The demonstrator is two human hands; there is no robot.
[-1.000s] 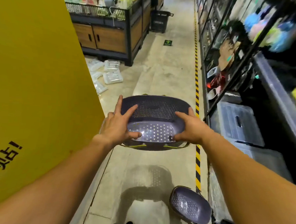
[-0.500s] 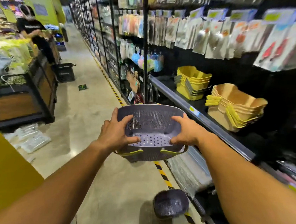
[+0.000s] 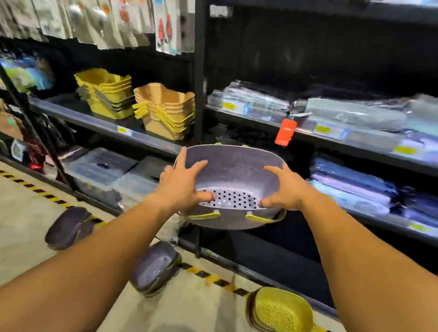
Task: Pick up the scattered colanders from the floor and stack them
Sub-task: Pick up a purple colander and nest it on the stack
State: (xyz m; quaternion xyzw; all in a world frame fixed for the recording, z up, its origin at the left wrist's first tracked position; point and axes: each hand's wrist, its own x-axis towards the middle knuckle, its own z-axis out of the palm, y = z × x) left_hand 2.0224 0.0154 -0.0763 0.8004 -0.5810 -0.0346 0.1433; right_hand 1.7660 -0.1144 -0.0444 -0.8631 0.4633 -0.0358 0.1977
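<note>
My left hand (image 3: 184,187) and right hand (image 3: 286,191) grip a grey colander (image 3: 233,182) in the air before the shelves. I judge most work remains: two dark colanders (image 3: 68,227) (image 3: 156,268) and a yellow colander (image 3: 282,312) lie on the floor (image 3: 13,205).

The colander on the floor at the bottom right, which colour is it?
Yellow colander, seen clearly in the head view.

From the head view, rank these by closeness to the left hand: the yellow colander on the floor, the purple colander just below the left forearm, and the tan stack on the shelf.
From the left hand:
1. Purple colander, on the floor just below.
2. Tan stack, up on the shelf behind.
3. Yellow colander, on the floor, far right.
</note>
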